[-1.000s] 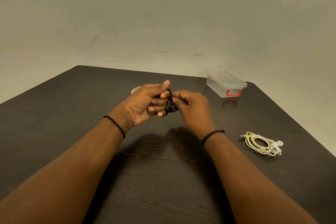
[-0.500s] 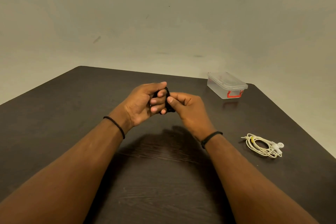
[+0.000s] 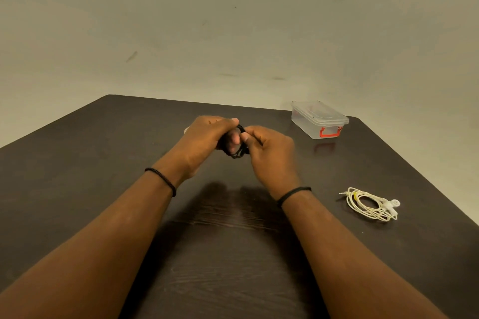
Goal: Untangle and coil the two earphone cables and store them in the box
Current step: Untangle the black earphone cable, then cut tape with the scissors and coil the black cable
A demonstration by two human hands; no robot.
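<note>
A black earphone cable (image 3: 238, 153) is wound in loops around the fingers of my left hand (image 3: 204, 141), held above the middle of the table. My right hand (image 3: 272, 151) meets it from the right and pinches the black cable at the top of the coil. Most of the coil is hidden between the two hands. A white earphone cable (image 3: 370, 204) lies coiled on the table to the right, apart from both hands. The clear plastic box (image 3: 317, 119) with a red latch stands closed at the far right corner.
The dark wooden table (image 3: 77, 163) ends close behind the box and along the right, past the white coil. A small pale object (image 3: 186, 130) peeks out behind my left hand. A plain wall stands behind.
Both hands stayed together over the table's middle. My right hand shifted from the coil's lower side up to its top, and the loops show again below the fingers.
</note>
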